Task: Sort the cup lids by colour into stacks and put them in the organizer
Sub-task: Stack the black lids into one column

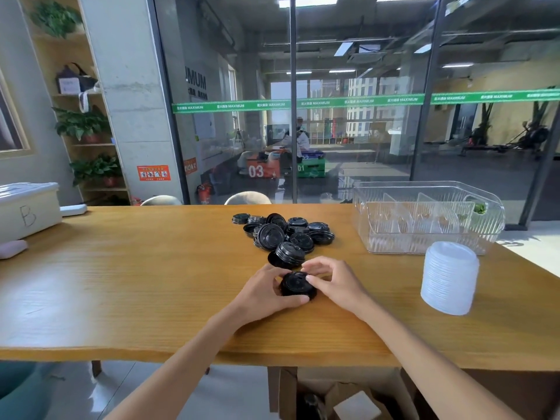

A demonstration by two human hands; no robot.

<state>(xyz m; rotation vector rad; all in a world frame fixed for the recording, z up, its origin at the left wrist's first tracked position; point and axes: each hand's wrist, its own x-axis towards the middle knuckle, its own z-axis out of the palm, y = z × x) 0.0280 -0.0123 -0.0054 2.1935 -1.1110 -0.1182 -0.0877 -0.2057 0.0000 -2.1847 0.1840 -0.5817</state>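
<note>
At the centre of the frame, a person seated at a long wooden table [136, 283] holds a short stack of black plastic cup lids [297, 284] between both hands, the stack resting on the tabletop near its front edge. The left hand [266, 294] curls round the stack's left side, thumb low along its front and fingers closed over the rim; the right hand [331, 278] pinches the top right edge with thumb and bent fingers — both hands narrow, wrapped on the lids. Just above them in the frame lies a loose heap of black plastic lids [283, 233], some flat, some tilted against one another, with a second small black stack [288, 253] leaning at the heap's near edge, just beside the fingertips. To the right, a tall stack of white translucent plastic lids [448, 277] stands upright on the table, well apart from the hands. Behind it, at the right of the frame, sits the clear ribbed plastic organizer [378, 237] with upright dividers — no lids can be seen in its compartments. At the far left, a white lidded storage box marked "B" [28, 210] rests on the table's end. Beyond the table, a glass wall [348, 86] carries a green banner strip [363, 100].
</note>
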